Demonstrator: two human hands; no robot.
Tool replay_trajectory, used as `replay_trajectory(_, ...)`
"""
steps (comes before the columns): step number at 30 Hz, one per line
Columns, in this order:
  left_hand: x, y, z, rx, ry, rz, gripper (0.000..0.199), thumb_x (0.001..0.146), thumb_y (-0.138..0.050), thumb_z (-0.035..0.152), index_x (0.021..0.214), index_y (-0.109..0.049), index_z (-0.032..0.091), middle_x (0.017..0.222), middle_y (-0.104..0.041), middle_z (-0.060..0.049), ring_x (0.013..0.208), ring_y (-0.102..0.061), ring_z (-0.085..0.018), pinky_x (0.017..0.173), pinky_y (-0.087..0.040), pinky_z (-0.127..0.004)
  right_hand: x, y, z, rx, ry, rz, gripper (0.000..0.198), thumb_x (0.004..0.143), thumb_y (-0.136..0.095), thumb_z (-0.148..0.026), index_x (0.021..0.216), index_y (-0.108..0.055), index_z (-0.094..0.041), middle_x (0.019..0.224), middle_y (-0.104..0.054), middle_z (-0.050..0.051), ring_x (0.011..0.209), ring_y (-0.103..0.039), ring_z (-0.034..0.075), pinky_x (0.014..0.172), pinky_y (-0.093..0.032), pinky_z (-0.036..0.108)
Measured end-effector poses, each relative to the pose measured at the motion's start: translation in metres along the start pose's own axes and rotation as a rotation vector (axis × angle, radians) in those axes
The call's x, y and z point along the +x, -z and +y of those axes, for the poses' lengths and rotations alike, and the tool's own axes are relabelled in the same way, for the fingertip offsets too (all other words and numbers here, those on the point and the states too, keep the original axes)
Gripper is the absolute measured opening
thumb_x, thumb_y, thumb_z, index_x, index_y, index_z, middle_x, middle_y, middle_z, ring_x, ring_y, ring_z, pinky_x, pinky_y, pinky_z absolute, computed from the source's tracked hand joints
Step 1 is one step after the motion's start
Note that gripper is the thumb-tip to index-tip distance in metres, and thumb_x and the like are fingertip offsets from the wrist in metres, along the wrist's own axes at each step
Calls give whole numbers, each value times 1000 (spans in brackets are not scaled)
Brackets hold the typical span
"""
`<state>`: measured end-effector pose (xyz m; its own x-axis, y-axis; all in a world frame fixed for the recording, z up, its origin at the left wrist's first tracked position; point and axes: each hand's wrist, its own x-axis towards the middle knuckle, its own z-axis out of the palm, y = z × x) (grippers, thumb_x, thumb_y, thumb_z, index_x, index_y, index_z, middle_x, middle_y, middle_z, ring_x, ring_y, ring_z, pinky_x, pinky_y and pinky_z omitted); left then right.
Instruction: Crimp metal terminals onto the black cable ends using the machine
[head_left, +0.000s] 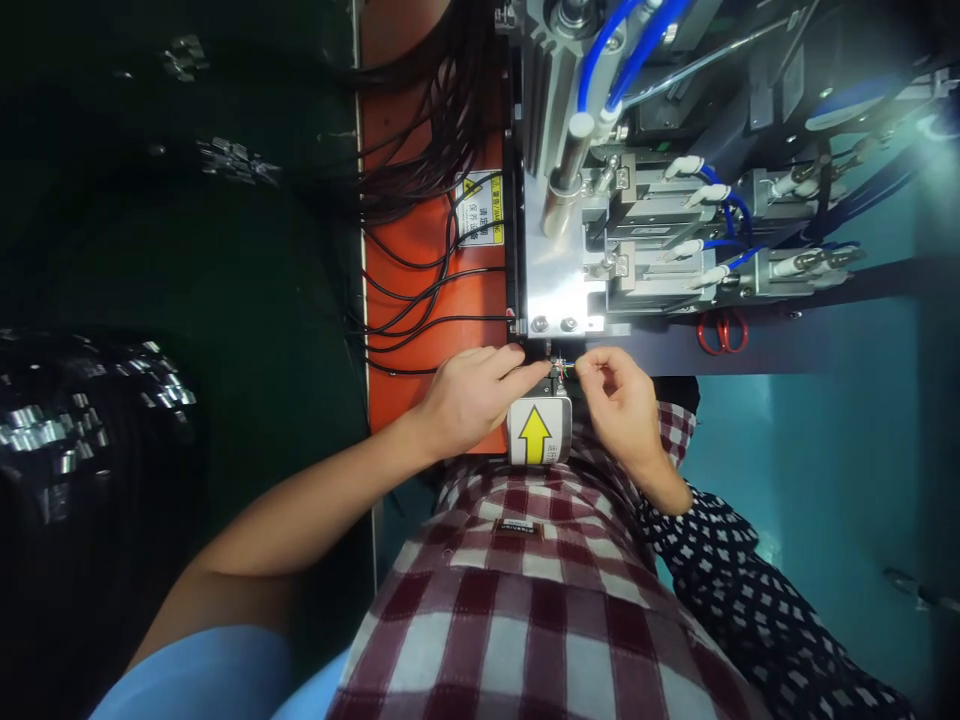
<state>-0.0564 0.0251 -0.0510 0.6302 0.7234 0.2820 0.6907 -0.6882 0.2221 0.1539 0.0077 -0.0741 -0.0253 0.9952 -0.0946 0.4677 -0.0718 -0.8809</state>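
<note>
My left hand (480,395) comes in over the orange surface, palm down, with a finger stretched to a small metal fixture (560,390) at the front of the machine. Its thumb is hidden. Several fine coloured wires (568,366) show at that fixture, between the fingertips of both hands. From the other side, my right hand (619,400) is closed in a pinch of thumb and forefinger on the ends of these thin wires. Just below the fixture is a white plate with a yellow arrow (535,435), close to my body.
A machine with a metal block (555,285), air cylinders (660,280) and blue hoses (637,55) stands directly ahead. Black cables (420,290) cross the orange surface (397,400) past a warning label (480,210). Red rings (722,333) hang at the right. Shiny metallic strips lie at the dark left.
</note>
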Motion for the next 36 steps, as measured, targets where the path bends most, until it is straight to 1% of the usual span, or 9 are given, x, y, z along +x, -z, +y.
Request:
replay_trajectory(2,0,1,0,-4,-6,1,31,99,-39,21,112,-68,20,79,-63,-4,65,-55,-14,59,-42,-26,-5,0,-2,15,8,47,8,92,-56,-26,88,-61,-21,82,-61,2,70,-56,15,67,-46,31)
replay_trajectory(6,1,2,0,-12,-7,10,31,99,-41,22,111,-69,19,77,-62,-4,66,-56,-14,60,-43,-26,-10,-1,-13,41,71,36,3,87,-63,-23,87,-64,-20,79,-61,1,64,-54,13,61,-47,28)
replay_trajectory(12,1,1,0,-40,-5,28,30,98,-41,21,111,-69,18,78,-62,-4,66,-56,-15,60,-44,-26,-8,-4,-19,17,124,86,7,87,-63,-19,80,-65,-19,75,-62,1,63,-53,12,60,-45,27)
replay_trajectory(15,1,2,0,-50,-9,37,30,98,-42,20,111,-68,17,78,-62,-4,66,-56,-15,61,-45,-27,-6,-4,-17,111,38,73,6,86,-64,-22,80,-66,-20,75,-62,0,61,-51,12,59,-45,27)
replay_trajectory(17,2,2,0,-54,-11,36,29,98,-42,20,111,-68,16,78,-62,-4,66,-56,-15,61,-45,-26,-5,-3,-15,210,-73,42,7,84,-67,-25,80,-67,-19,74,-63,0,59,-50,11,57,-44,26)
replay_trajectory(21,2,2,0,-58,-7,37,29,98,-43,20,110,-69,17,78,-62,-4,66,-56,-15,61,-45,-26,0,1,-15,400,-334,-102,15,77,-72,-32,76,-70,-18,63,-61,-1,51,-46,10,47,-37,23)
replay_trajectory(23,1,2,0,-51,-5,32,30,98,-42,21,111,-69,18,78,-63,-4,66,-56,-15,61,-45,-26,2,3,-16,454,-396,-132,15,74,-75,-32,74,-71,-18,62,-62,-1,50,-46,9,47,-37,23)
replay_trajectory(28,1,1,0,-48,-7,38,30,98,-42,21,110,-69,18,79,-63,-4,66,-57,-15,61,-45,-27,2,3,-17,503,-425,-109,16,70,-78,-33,74,-73,-18,62,-63,-1,51,-45,8,48,-39,22)
replay_trajectory(36,1,0,0,-50,-3,48,29,98,-42,20,110,-69,18,78,-62,-4,65,-56,-15,60,-45,-27,1,2,-16,461,-429,-99,17,72,-76,-35,74,-72,-18,62,-61,-1,51,-43,9,46,-35,22)
